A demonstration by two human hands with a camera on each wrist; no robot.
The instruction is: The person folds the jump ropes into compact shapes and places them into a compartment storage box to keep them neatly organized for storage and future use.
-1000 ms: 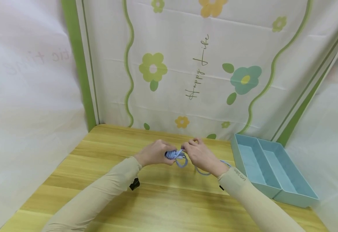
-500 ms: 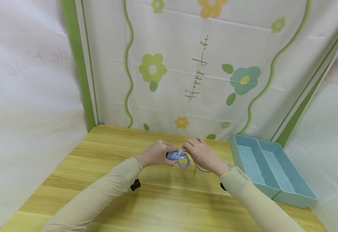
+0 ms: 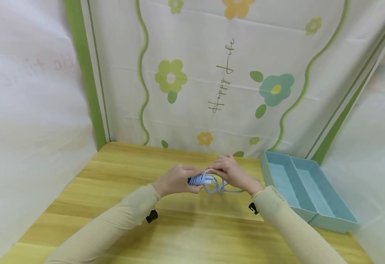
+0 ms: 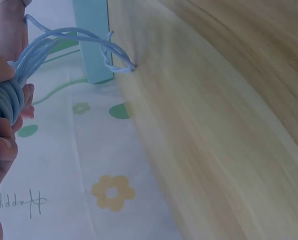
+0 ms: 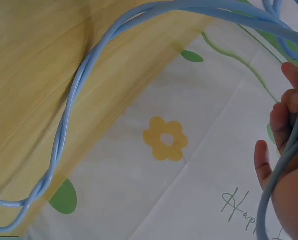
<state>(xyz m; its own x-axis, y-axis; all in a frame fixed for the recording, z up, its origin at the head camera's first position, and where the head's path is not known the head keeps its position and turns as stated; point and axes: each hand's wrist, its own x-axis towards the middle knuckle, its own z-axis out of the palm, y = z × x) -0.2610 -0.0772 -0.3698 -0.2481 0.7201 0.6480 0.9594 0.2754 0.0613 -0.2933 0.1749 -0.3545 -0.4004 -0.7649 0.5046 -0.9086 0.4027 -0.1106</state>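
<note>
A light blue cable is wound into a tight bundle (image 3: 197, 179) between my hands, above the table. My left hand (image 3: 178, 179) grips this bundle from the left, fingers and thumb round the turns (image 4: 8, 100). From its right end stick pale connector ends (image 3: 209, 180). Just to the right, my right hand (image 3: 230, 171) pinches a strand of the cable near the top of the bundle. In the right wrist view the right hand's fingers (image 5: 289, 107) curl by the cable, and a long twisted length (image 5: 64, 125) hangs in an arc. The exact fingertip contact is partly hidden.
A light blue two-compartment tray (image 3: 311, 216) stands at the right back of the wooden table (image 3: 185, 234). Behind rises a white flowered curtain (image 3: 192, 121), with more cloth on both sides. Loose cable (image 3: 235, 191) trails under my right wrist.
My right hand has turned slightly and its fingers bend differently near the bundle. A loose loop of cable now hangs between the hands. The left hand keeps its grip; the view has shifted a little.
</note>
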